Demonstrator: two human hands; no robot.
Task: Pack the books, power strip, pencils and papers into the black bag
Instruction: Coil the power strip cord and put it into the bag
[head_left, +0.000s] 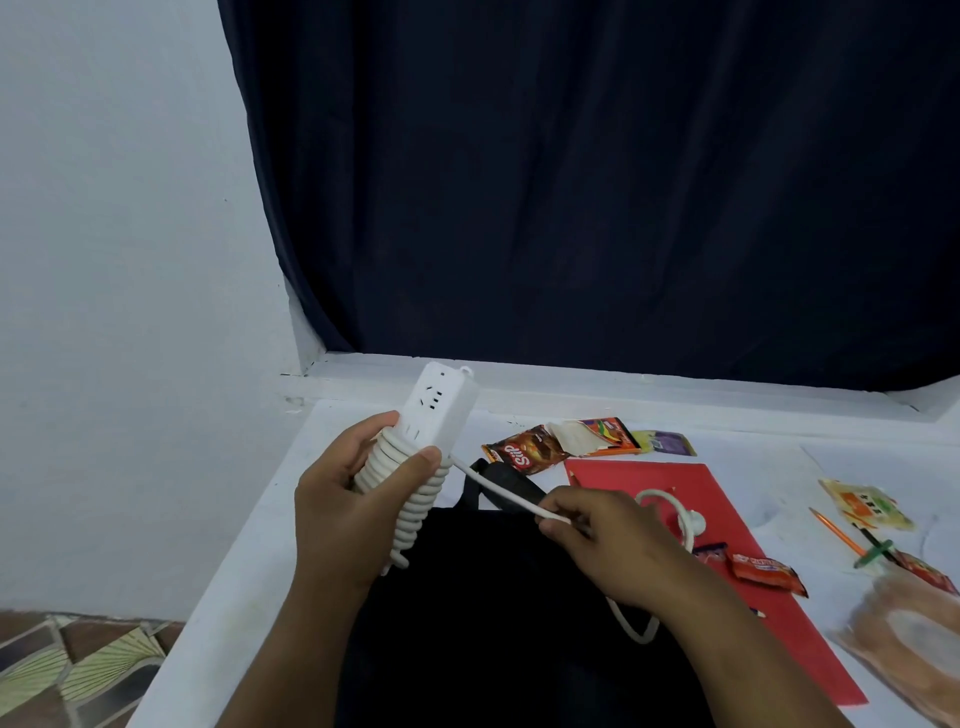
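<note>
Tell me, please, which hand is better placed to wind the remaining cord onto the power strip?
The right hand: its fingers already pinch the loose cord, while the left hand is occupied gripping the power strip.

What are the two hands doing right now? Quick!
Left hand: closed around the power strip and its wound cord.
Right hand: pinching the loose white cord.

Two bare forearms, left hand (340, 506), right hand (605, 545), no sleeves visible, short trimmed fingernails
</note>
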